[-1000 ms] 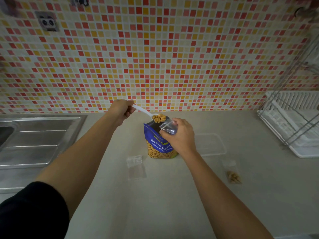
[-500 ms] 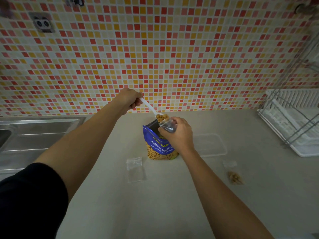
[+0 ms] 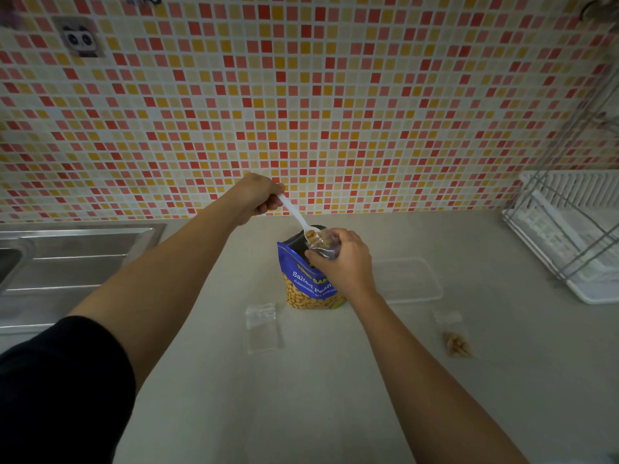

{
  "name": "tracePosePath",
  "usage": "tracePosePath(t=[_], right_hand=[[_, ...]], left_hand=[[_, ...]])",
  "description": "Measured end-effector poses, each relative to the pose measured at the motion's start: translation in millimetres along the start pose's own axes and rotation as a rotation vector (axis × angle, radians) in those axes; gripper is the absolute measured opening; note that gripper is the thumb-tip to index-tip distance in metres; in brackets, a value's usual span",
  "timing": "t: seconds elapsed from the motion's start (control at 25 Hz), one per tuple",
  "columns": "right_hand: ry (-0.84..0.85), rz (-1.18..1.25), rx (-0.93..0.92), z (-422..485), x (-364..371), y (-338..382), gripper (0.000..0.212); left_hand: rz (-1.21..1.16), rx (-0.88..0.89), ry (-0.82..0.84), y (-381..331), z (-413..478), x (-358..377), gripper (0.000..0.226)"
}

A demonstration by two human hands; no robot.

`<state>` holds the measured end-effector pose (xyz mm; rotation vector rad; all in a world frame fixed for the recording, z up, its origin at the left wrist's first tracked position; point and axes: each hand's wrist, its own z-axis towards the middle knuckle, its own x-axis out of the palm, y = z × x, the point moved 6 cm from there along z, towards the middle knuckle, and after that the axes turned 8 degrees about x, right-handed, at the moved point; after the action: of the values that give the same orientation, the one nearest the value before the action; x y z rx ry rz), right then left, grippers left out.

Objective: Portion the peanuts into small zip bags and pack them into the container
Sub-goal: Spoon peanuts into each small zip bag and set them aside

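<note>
Two hands: both worked over the pouch [image 3: 310, 286], near mid-counter.
Left hand [image 3: 259, 195]: fingers curled round the handle end of the spoon [image 3: 296, 214]. The bowl sloped down toward 5 o'clock into the bag mouth, likely so the nuts would slide off.
Right hand [image 3: 346, 262]: thumb and fingers pinched the bag [image 3: 324, 245] low down, with its mouth turned to 11 o'clock to meet the spoon.
Why there: the bag was held above the open pouch top, so strays would probably drop back in.
Bag: clear, with peanuts [image 3: 313, 236] at its mouth and on the spoon. Could not tell how full.
Pouch: blue, upright, top open. The nuts on its lower half were printed or showing through; could not tell which.
Spare bag [image 3: 263, 326]: flat on the counter [image 3: 335, 380] at 7 o'clock of the pouch, nothing in it, handy for the next fill.
Filled bag [image 3: 455, 341]: at 4 o'clock, peanuts in its lower end, not yet packed.
Container [image 3: 413, 279]: clear, at 3 o'clock, just beside the right hand. No bags seen inside.
Stage: judged the second portion mid-fill, with sealing and packing to come.
</note>
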<state>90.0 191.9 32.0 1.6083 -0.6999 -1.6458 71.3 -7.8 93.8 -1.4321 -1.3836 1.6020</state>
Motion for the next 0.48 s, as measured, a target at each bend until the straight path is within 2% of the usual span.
tracePosePath(t=[0.32, 0.4, 0.48], right_hand=[[-0.016, 0.081, 0.011, 0, -2, 0, 0.056], [-0.012, 0.100, 0.019, -1, -1, -2, 0.056], [-0.018, 0.117, 0.022, -1, -2, -3, 0.057]], left_hand=[[0.267, 0.306, 0.125, -56, -15, 15, 0.018], [0.343, 0.393, 0.114, -70, -20, 14, 0.018], [0.323, 0.425, 0.057, -78, -23, 4, 0.018]])
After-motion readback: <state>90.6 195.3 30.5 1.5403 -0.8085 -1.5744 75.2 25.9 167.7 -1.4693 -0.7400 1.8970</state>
